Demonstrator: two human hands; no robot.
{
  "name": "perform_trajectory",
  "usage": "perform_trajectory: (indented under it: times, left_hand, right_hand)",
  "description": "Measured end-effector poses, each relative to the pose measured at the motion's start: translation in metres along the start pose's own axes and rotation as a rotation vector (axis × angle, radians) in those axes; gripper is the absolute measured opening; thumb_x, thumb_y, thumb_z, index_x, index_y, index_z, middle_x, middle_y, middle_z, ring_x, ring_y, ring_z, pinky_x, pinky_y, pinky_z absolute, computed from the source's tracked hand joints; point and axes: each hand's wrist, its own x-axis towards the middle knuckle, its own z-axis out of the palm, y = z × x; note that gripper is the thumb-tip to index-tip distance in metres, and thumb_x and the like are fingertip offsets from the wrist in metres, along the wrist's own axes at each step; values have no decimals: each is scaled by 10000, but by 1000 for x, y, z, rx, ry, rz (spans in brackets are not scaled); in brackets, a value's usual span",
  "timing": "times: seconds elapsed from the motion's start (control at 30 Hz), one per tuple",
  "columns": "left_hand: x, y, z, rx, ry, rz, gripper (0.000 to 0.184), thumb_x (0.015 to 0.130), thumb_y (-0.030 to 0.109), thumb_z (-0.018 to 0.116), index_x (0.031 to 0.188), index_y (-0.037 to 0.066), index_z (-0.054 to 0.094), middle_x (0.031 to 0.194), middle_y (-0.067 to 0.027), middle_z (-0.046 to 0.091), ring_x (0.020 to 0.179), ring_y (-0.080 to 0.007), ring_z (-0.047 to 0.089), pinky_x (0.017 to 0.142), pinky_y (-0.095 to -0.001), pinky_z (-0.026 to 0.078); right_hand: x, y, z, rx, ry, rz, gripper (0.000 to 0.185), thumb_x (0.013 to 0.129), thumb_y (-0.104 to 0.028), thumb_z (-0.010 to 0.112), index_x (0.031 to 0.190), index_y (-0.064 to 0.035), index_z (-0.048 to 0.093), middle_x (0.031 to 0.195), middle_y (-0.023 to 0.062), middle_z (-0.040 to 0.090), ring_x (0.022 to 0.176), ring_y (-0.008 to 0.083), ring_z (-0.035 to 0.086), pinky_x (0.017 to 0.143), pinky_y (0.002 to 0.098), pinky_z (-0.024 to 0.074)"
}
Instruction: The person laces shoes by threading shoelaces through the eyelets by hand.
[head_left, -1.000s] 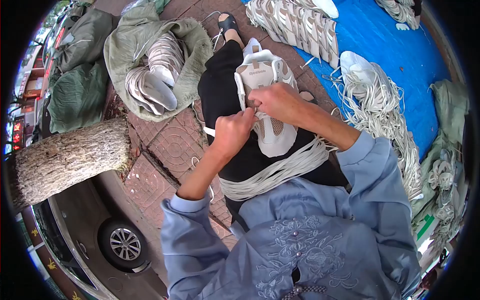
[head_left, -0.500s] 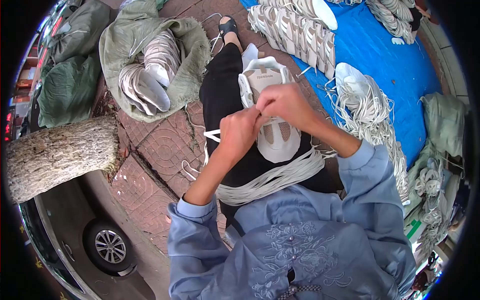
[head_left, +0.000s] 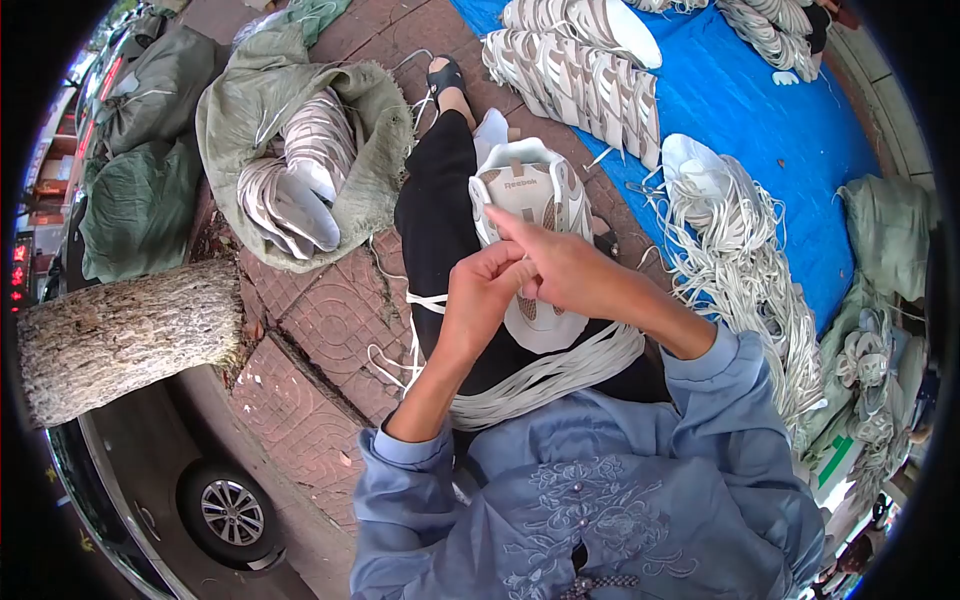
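Observation:
A white and beige shoe upper (head_left: 530, 190) lies across my lap, its toe toward me. Over its middle my left hand (head_left: 485, 295) and my right hand (head_left: 565, 270) meet, fingertips together. The left fingers are pinched; what they hold is hidden. On my right hand the index finger points out over the upper, while the thumb and other fingers close near the left fingertips; anything between them is too small to tell. A white lace (head_left: 428, 299) hangs beside my left hand. A bundle of white laces (head_left: 560, 375) lies over my thighs.
Stacked uppers (head_left: 575, 90) and a heap of laced uppers (head_left: 735, 240) lie on a blue tarp (head_left: 800, 150) at right. An open sack (head_left: 375, 120) of uppers (head_left: 290, 190) is at left, above a tree trunk (head_left: 130, 330) and a parked car (head_left: 150, 450).
Both hands have come down toward the toe of the upper, and my right index finger has stretched out. The upper sits slightly lower in view.

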Motion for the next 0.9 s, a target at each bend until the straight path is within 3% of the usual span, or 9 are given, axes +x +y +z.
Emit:
perform_trajectory:
  times: [0.23,0.33,0.4,0.53,0.67,0.83,0.9]
  left_hand:
    - [1,-2,3,-42,14,-34,99,797,19,522,852,-32,587,690,-10,563,613,-54,487,570,-205,406]
    - [0,-3,-5,-127,-72,-39,98,800,31,537,851,-33,591,702,-7,568,603,-55,480,570,-202,400]
    - [-4,-2,-11,-97,-91,-44,112,799,45,546,877,-19,596,717,-9,573,614,-60,493,581,-203,403]
    - [-8,2,-4,4,-86,-48,154,806,50,556,941,-13,596,724,-12,574,622,-56,493,582,-195,403]
    - [-3,2,-4,294,-87,31,170,794,49,569,953,-5,597,684,-10,572,558,-43,468,518,-201,401]
    - [-1,3,-4,105,-89,27,85,808,51,553,867,-1,584,659,-10,560,555,-46,478,512,-194,407]
    - [-1,0,-4,25,-81,19,63,813,51,546,836,0,575,653,-10,558,558,-47,487,511,-191,408]
  right_hand:
    - [3,17,17,-72,91,-147,758,673,67,550,1329,-89,203,1090,195,509,853,248,579,678,320,464]
    - [2,10,9,20,70,-109,784,656,87,549,1334,-89,196,1136,198,491,857,214,576,673,306,466]
    - [1,6,-4,369,-72,163,800,643,104,540,1338,-96,197,1176,201,469,878,184,568,678,294,469]
    - [2,18,1,434,-74,179,821,635,93,584,1338,-97,204,1179,196,474,892,161,560,697,279,469]
    - [4,25,8,289,31,88,809,652,35,639,1331,-78,216,1134,175,512,906,154,555,722,268,465]
    - [-1,30,10,471,71,81,734,676,26,625,1303,-14,245,1057,144,553,883,152,568,720,262,466]
    - [-7,38,16,756,193,131,512,670,34,617,1153,36,446,891,108,602,750,123,581,637,232,465]
